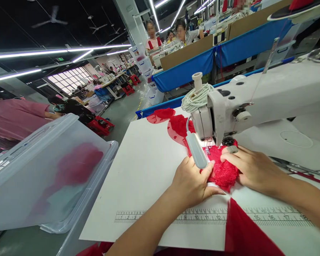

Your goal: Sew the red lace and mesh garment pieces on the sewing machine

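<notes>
A piece of red lace fabric (224,172) lies under the head of a white sewing machine (256,99). My left hand (192,183) presses on its left side, fingers pinched on the lace edge. From the right, my right hand (252,169) lies flat on the lace with fingers stretched toward the presser foot. A grey lamp (196,151) on a bent arm shines on the sewing spot. More red lace (176,124) trails out behind the machine. A smooth red strip (242,231) runs from the lace toward me over the table edge.
The white table (144,177) carries a printed ruler (202,215) along its front. A translucent plastic bin (42,174) with red fabric stands at the left. White cord (197,99) is wound on the machine. Other people work at tables behind blue cloth dividers (186,69).
</notes>
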`<state>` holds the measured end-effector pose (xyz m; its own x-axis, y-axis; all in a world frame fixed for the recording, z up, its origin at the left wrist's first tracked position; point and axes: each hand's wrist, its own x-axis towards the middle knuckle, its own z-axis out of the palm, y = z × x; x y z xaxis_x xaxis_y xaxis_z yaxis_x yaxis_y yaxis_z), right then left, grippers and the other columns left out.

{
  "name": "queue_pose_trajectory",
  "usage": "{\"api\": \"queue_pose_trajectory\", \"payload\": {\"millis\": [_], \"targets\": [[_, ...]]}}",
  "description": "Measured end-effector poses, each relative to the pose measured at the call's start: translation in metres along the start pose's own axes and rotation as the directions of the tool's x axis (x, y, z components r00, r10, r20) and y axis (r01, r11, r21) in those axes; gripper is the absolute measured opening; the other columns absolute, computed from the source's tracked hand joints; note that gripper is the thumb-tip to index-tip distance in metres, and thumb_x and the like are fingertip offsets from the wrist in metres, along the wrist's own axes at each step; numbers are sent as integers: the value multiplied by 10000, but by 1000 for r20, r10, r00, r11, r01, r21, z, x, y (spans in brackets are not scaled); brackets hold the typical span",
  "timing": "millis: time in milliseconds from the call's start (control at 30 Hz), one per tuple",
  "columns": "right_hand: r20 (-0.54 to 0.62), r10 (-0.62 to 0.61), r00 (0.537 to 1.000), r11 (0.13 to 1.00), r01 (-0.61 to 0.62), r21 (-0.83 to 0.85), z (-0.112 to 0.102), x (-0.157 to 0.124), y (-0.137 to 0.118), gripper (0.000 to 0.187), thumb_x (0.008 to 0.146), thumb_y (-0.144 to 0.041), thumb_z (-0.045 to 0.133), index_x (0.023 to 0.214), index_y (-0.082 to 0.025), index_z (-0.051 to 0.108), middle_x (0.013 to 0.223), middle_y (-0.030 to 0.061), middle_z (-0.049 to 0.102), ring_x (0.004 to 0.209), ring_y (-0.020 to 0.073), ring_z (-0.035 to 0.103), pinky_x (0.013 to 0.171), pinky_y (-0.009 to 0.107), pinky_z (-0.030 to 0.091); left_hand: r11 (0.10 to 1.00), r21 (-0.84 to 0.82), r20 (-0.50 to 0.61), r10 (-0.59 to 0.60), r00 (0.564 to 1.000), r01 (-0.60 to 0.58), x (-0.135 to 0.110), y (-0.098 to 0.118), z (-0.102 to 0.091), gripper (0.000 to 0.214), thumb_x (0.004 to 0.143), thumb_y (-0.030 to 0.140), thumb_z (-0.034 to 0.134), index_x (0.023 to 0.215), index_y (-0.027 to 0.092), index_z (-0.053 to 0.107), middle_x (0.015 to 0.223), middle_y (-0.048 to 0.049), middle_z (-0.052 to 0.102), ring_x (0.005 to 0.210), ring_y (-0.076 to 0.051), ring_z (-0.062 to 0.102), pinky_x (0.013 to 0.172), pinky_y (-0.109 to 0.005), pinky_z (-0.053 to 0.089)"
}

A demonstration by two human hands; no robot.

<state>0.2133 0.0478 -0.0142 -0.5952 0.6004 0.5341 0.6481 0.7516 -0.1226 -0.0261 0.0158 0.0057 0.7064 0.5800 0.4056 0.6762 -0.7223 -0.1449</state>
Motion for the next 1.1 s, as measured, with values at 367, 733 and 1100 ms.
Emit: {"api": "queue_pose_trajectory", "payload": {"millis": [367,733,1100], "targets": [[-21,-59,998,998,60,11,0,-11,-9,440,662,19,449,955,-244,645,1130,17,739,727,160,634,527,291,313,997,-50,175,-41,984,51,11,7,-2,166,912,122,480,901,162,642,910,-89,672,731,-200,605,494,-261,393],[104,395,913,813,-400,423,-4,12,-12,275,891,-329,472,629,-248,458,548,-20,546,504,155,520,497,266,395,573,-697,280,-335,900,430,25,-20,8,217,905,104,371,728,228,364,598,42,470,526,-126,510,566,-260,431],[-16,282,959,926,-268,265,-5,7,-11,167,912,-304,491,801,-243,601,710,15,684,593,174,636,514,259,447,484,-763,232,-412,881,427,31,-4,10,275,858,207,566,634,212,406,615,35,436,623,-130,439,607,-281,397]]}}
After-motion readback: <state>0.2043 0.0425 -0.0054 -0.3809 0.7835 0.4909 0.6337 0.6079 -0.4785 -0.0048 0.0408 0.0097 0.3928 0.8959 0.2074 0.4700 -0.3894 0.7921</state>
